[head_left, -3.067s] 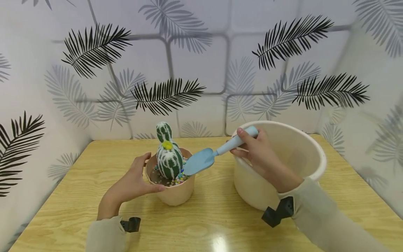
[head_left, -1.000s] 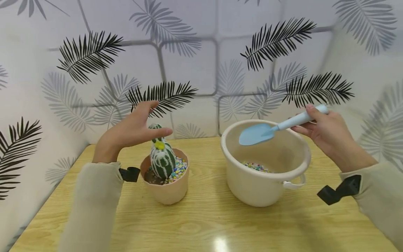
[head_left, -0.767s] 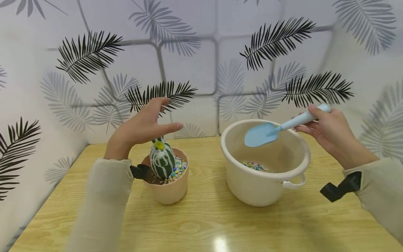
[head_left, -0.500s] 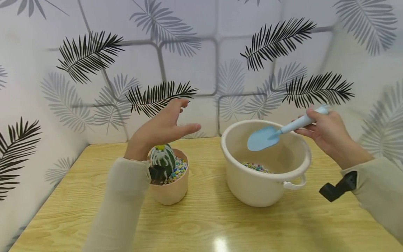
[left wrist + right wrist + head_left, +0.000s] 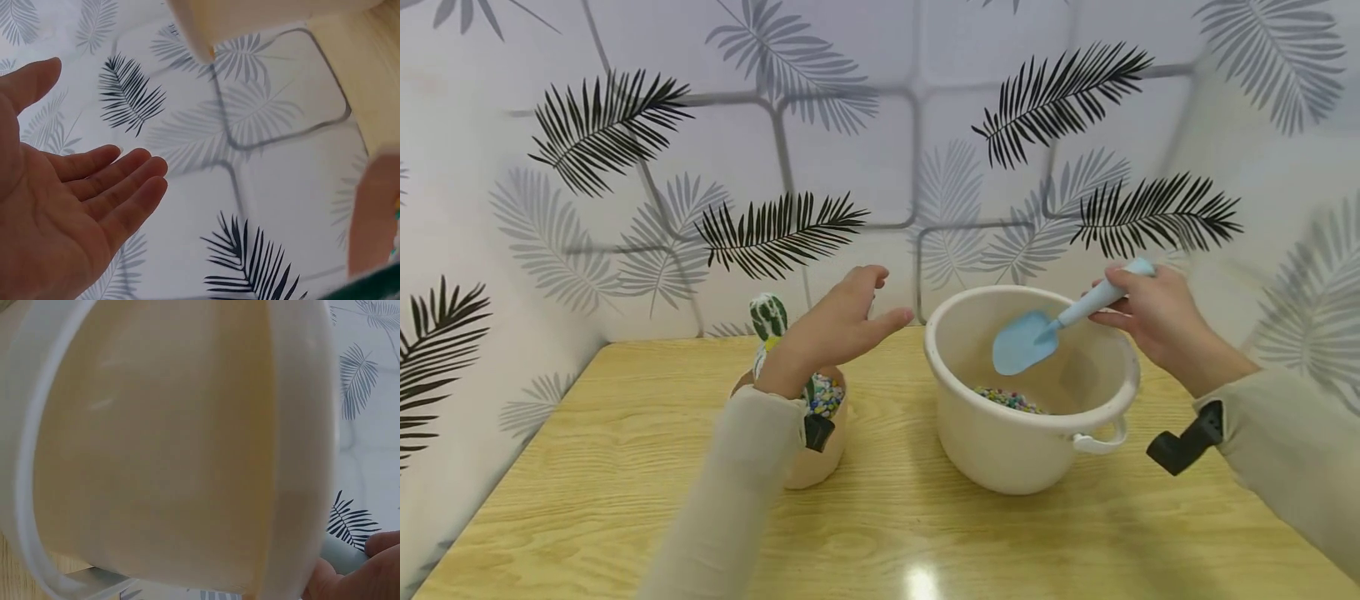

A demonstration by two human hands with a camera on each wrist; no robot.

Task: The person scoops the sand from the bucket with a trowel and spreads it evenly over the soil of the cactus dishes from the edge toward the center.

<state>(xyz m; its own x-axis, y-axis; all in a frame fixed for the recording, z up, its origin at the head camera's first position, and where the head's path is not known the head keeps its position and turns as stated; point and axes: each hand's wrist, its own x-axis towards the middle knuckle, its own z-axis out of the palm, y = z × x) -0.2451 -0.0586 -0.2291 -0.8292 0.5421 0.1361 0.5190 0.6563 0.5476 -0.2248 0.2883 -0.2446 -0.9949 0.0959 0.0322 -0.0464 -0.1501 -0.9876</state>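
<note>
My right hand (image 5: 1161,321) grips the handle of a light blue trowel (image 5: 1028,340), whose blade tilts down inside the mouth of a cream bucket (image 5: 1000,450). Coloured pebbles (image 5: 1006,398) lie at the bucket's bottom. The left hand (image 5: 842,321) hovers with nothing in it, fingers apart, between the bucket and a peach flowerpot (image 5: 820,467). In the pot stands a green-and-white cactus (image 5: 768,315) with pebbles beside it, partly hidden by my left wrist. The left wrist view shows the left palm (image 5: 56,231) spread and holding nothing. In the right wrist view, the bucket wall (image 5: 169,456) hides the blade.
Both containers stand on a wooden table (image 5: 880,533). A leaf-patterned backdrop (image 5: 865,167) rises behind and at the sides. The bucket's white handle (image 5: 1101,439) hangs at its front right. Dark cameras (image 5: 1183,442) are strapped to both wrists.
My left hand let go of the pot, rose, and moved right across the cactus. The right hand carried the trowel from the pot to the bucket, and its blade now dips lower.
</note>
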